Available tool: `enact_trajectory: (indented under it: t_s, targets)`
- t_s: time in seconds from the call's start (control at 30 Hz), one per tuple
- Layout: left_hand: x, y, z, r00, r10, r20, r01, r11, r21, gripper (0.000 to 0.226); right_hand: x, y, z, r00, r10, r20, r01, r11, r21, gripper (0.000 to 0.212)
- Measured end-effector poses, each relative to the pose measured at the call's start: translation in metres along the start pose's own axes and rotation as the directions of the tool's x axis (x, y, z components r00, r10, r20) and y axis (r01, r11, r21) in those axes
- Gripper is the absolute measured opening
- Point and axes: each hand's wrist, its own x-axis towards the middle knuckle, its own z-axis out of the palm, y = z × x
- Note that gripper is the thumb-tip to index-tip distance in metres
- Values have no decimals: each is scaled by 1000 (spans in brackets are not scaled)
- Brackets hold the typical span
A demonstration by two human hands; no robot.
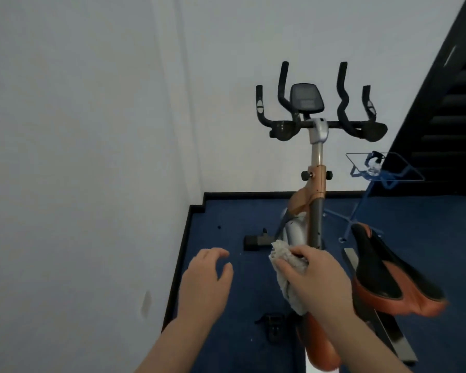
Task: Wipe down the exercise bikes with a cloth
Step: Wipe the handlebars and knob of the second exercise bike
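Exercise bike (316, 200) stands in the middle of the view on a dark blue carpeted floor (226, 305), close to a pale, smooth wall (92, 130) on the left. Its upright post is a mix of orange and grey painted metal, rising to black, curving handlebars (285, 84) with a small dark screen (306, 98) between them. To the right and nearer the viewer sits the saddle (382, 275), long and narrow, with a black padded top over a glossy orange underside. Behind it stands a thin blue wire stand (382, 170) holding what may be a clear spray bottle, though it is too blurred to be sure. A black pedal (273, 325) shows low down beside the frame.

A person's right hand (318, 281) grips a bunched, greyish cloth (288, 267), soft and nubbly like towelling, and presses it against the lower frame where the grey post meets the orange body. The left hand (209, 275) hovers apart over the carpet, fingers loosely curled, holding nothing.

The step in hand looks like wiping the frame. To do it well, the cloth should wrap around the tube so its rounded back is reached too, and move in long strokes along its length. The free hand could steady the saddle or post. The knobs and joints on the post need a fingertip pushed through the cloth.
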Motion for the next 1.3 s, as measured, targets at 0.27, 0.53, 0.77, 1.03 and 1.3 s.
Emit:
enact_trajectory:
  t_s: [0.27,0.53,0.77,1.03,1.3]
  targets:
    - [111,-11,10,1000,19,2,-19,999,-26,21,90,-12,31,999,23,-49,-25,999,-40,39]
    - [239,-27,32,993,86,82,-79,993,-86,19,195,-18,63,986,87,-139,-98,992,-76,39]
    - [377,-30,34,958,220,182,-209,975,-75,21,290,-35,97,954,222,-203,-237,970,-50,39]
    - [468,-22,79,929,245,278,-179,954,-241,21,346,-28,118,906,330,-265,-348,937,-21,31]
    - [528,12,128,942,238,237,-131,910,-393,19,434,11,87,904,218,-368,-242,970,-22,26]
